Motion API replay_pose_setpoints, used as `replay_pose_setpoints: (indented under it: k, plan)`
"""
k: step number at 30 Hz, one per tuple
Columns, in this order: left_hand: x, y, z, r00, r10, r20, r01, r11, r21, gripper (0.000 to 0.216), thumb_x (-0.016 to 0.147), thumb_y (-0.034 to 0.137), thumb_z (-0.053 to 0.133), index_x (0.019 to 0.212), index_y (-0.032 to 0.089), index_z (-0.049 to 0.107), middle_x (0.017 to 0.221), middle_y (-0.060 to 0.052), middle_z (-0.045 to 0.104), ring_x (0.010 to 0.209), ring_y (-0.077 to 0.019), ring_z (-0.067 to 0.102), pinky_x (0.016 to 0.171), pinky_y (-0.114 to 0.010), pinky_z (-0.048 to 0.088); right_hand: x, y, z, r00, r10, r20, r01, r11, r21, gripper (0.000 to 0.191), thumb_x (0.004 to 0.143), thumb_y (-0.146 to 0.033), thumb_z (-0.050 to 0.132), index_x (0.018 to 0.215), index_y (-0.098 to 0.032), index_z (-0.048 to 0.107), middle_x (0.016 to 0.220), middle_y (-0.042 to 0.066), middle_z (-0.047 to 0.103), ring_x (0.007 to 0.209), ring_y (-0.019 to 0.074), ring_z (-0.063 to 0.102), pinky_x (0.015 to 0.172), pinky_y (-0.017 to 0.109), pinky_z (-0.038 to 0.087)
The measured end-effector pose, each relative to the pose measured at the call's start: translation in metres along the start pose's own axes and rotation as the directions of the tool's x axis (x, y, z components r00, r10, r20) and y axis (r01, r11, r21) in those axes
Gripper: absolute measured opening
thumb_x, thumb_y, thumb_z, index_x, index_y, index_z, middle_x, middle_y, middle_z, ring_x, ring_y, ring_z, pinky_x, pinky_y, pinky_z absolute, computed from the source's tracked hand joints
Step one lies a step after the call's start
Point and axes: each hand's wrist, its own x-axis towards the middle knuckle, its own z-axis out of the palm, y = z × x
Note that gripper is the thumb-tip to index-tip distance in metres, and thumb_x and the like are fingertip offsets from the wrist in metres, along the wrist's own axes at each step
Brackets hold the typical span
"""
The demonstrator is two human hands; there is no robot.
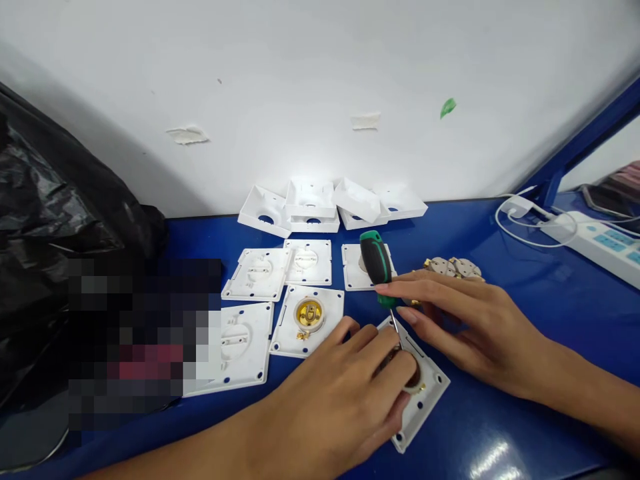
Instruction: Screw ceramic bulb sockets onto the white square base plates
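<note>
My right hand (483, 333) pinches a screwdriver (376, 261) by the lower end of its green and black handle. The shaft slants down into a round lamp socket (415, 379) on a square white base plate (423, 412); the tip is hidden. Bent over that socket, the fingers of my left hand (345, 393) grip it against the plate and cover much of both. Just left of this hand lies another base plate (283, 333) bearing a brass-lined socket (309, 313). Several round socket parts (453, 268) rest beyond my right hand.
Several white base plates (253, 275) lie on the blue table (505, 420). White box-shaped covers (310, 197) stand stacked against the wall. A black plastic bag (55, 200) fills the left side. On the right are a power strip (595, 243), cables and a phone (605, 200).
</note>
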Motion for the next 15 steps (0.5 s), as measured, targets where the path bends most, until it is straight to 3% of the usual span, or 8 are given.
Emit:
replay_pose_setpoints:
  k: [2, 5, 8, 11, 15]
  plan:
    - [0.0008, 0.0000, -0.0011, 1.000, -0.003, 0.012, 0.003, 0.999, -0.038, 0.009, 0.104, 0.020, 0.059, 0.106, 0.020, 0.050, 0.107, -0.002, 0.063, 0.092, -0.0217, 0.061, 0.088, -0.040, 0.044, 0.0021, 0.0002, 0.0019, 0.999, 0.029, -0.028, -0.027, 0.998, 0.060, 0.040, 0.104, -0.017, 0.057, 0.141, -0.029, 0.056, 0.127, 0.002, 0.071, 0.089, 0.0110, 0.070, 0.075, 0.023, 0.058]
    - [0.0012, 0.0004, -0.0020, 1.000, -0.015, 0.007, 0.016, 0.996, -0.090, 0.014, 0.103, 0.017, 0.061, 0.104, 0.021, 0.048, 0.104, -0.001, 0.064, 0.091, -0.0212, 0.060, 0.086, -0.039, 0.043, 0.0047, 0.0012, 0.0038, 0.991, 0.122, -0.059, -0.108, 0.975, 0.196, 0.033, 0.102, -0.021, 0.063, 0.134, -0.031, 0.062, 0.108, -0.002, 0.070, 0.061, 0.0063, 0.052, 0.056, 0.022, 0.048]
    - [0.0003, 0.0014, -0.0023, 0.999, -0.047, -0.008, 0.046, 0.989, -0.137, 0.021, 0.100, 0.015, 0.066, 0.102, 0.021, 0.046, 0.101, 0.000, 0.064, 0.090, -0.0214, 0.060, 0.085, -0.039, 0.042, 0.0060, 0.0013, 0.0044, 0.968, 0.246, -0.040, -0.213, 0.899, 0.383, 0.024, 0.098, -0.026, 0.070, 0.120, -0.031, 0.065, 0.082, -0.006, 0.059, 0.058, 0.0074, 0.045, 0.053, 0.023, 0.042]
    - [-0.0007, 0.0025, -0.0025, 0.998, -0.062, -0.015, 0.059, 0.986, -0.158, 0.021, 0.100, 0.012, 0.063, 0.104, 0.022, 0.046, 0.105, -0.001, 0.065, 0.092, -0.0226, 0.061, 0.085, -0.039, 0.043, 0.0058, -0.0005, 0.0044, 0.957, 0.290, 0.000, -0.238, 0.785, 0.572, 0.024, 0.096, -0.025, 0.072, 0.114, -0.030, 0.059, 0.081, -0.007, 0.052, 0.059, 0.0069, 0.046, 0.054, 0.023, 0.044]
    - [-0.0001, 0.0034, -0.0039, 0.999, -0.038, -0.020, 0.034, 0.986, -0.163, 0.016, 0.103, 0.012, 0.057, 0.112, 0.022, 0.047, 0.112, -0.004, 0.067, 0.096, -0.0235, 0.062, 0.088, -0.040, 0.045, 0.0043, -0.0043, 0.0042, 0.967, 0.252, 0.024, -0.194, 0.676, 0.711, 0.044, 0.092, -0.016, 0.072, 0.118, -0.032, 0.040, 0.088, -0.008, 0.053, 0.056, 0.0051, 0.049, 0.052, 0.021, 0.045]
